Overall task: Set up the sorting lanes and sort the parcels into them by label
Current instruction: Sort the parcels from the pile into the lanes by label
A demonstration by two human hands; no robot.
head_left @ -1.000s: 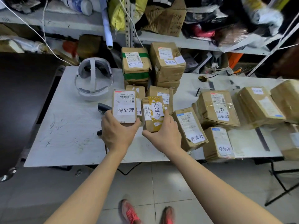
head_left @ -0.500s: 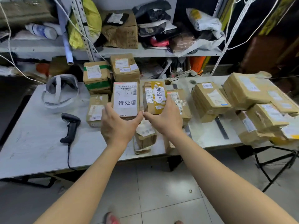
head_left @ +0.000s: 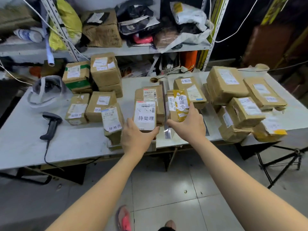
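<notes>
My left hand (head_left: 135, 138) grips a brown parcel with a white label reading 待处理 (head_left: 145, 116), held upright over the table's front edge. To its right, my right hand (head_left: 186, 125) holds a parcel with yellow tape and a 处理中 label (head_left: 178, 104), tilted. Behind the left parcel lies another brown parcel (head_left: 152, 95). A parcel labelled 异常件 (head_left: 113, 121) sits just left of my left hand. Several more taped parcels are piled at the right (head_left: 241, 112) and stacked at the back left (head_left: 105, 72).
A white table (head_left: 21, 135) carries a black barcode scanner (head_left: 50, 125) with its cable and a white headset (head_left: 45, 90) at the left. Cluttered shelves (head_left: 143, 49) stand behind. A strip of tape (head_left: 167, 130) lies between my hands. Tiled floor and black stand legs (head_left: 283, 162) are below right.
Both hands moved right along the table with their parcels and drew apart; the two parcels are lower, near the tabletop. My view has also swung to the right.
</notes>
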